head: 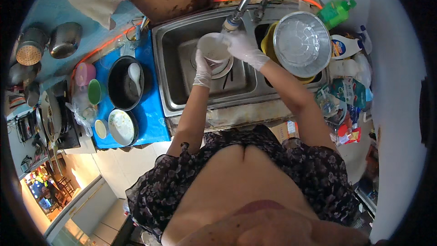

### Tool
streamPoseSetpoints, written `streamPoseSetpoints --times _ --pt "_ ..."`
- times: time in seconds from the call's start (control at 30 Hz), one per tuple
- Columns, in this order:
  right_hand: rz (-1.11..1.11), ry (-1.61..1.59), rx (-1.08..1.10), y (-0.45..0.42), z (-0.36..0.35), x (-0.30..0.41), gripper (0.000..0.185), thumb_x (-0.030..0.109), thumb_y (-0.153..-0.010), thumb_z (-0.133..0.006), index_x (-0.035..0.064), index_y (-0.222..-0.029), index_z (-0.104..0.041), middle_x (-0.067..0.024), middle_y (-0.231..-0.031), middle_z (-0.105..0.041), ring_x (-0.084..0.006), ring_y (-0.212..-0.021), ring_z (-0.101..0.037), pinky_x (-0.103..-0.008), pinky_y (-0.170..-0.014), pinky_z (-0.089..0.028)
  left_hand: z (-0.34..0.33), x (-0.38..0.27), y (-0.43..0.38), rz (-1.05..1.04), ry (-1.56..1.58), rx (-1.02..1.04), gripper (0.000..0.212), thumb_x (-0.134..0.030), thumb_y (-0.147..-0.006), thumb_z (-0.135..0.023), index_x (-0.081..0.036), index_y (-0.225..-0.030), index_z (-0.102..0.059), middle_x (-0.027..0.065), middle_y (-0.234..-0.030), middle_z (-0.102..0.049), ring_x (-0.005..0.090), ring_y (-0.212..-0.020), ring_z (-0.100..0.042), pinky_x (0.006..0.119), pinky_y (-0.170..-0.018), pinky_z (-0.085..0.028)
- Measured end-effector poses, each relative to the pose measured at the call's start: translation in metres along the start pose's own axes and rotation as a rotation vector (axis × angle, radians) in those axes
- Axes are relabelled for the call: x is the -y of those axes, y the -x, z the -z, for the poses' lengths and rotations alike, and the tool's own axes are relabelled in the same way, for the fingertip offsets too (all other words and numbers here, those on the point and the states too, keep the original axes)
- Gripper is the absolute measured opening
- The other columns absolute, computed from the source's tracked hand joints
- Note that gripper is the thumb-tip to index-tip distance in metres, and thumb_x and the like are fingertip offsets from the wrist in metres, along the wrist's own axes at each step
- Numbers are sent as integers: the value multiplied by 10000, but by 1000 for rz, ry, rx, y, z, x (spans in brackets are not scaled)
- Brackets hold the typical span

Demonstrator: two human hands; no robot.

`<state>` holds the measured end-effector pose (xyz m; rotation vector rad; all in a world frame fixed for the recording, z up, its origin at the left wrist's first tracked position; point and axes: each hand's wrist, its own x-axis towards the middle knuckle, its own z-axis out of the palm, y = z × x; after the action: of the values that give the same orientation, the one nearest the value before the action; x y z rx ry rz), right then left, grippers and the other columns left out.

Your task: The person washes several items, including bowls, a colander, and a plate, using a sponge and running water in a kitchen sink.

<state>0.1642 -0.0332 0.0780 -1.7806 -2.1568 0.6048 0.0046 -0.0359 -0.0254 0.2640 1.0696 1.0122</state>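
Both my hands wear thin, pale translucent gloves. My left hand (202, 70) grips the near-left side of a white bowl (212, 45), which is held tilted above the left sink basin (177, 89). At the bowl's right rim, just below the faucet's spout end (230, 24), is my right hand (247, 50); its fingers are blurred, and whether they grip the rim is unclear. A white dish (225, 71) lies underneath in the basin, partly covered by the bowl and my left hand. Two dark chopsticks (228, 79) rest beside it.
A foil-like metal basin (302, 44) sits over a yellow one (269, 37) at the right sink. Left, a blue mat (150, 123) bears a dark pot (119, 89) with a white rice paddle (135, 73), and a soiled bowl (121, 126). A green pump bottle (334, 13) stands back right.
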Motion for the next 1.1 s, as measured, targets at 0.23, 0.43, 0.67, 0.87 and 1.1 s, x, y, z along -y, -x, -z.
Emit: streamPoseSetpoints --times 0.23,0.43,0.67,0.87,1.1 --pt "292 -417 -602 42 -59 23 265 181 -776 -573 22 -988 -560 -131 -1017 -535 -334 -963 -485 -357 -839 -395 -23 17 6 160 443 46 464 -319 -815 -303 -42 -1167 -426 142 -1096 -507 272 -915 -547 411 -761 -482" --pt "235 -322 -746 24 -64 10 244 167 -726 -606 34 -930 -587 -126 -905 -580 -335 -845 -542 -381 -737 -444 -15 30 23 350 129 56 405 -249 -825 -299 -38 -1139 -445 131 -1044 -539 254 -888 -558 366 -735 -496" --pt "-354 -1882 477 -61 -80 -94 184 270 -784 -559 100 -850 -585 -10 -714 -606 -155 -665 -581 -310 -627 -483 46 10 -13 -811 -1115 815 210 -49 -812 -443 -4 -997 -530 55 -788 -584 120 -612 -544 205 -420 -403" --pt "-963 -2112 169 0 -186 -115 316 182 -767 -568 60 -1054 -515 -82 -894 -580 -188 -815 -566 -332 -729 -477 -12 -7 -10 -592 -1005 702 197 -126 -760 -509 -20 -913 -572 75 -795 -594 175 -680 -558 283 -529 -452" --pt "-498 -1570 110 35 -134 -11 367 292 -803 -560 43 -1057 -472 -90 -899 -543 -154 -718 -565 -271 -549 -510 50 -5 -64 -424 -1841 -51 205 -205 -687 -539 -26 -717 -633 175 -777 -612 298 -740 -606 357 -640 -497"
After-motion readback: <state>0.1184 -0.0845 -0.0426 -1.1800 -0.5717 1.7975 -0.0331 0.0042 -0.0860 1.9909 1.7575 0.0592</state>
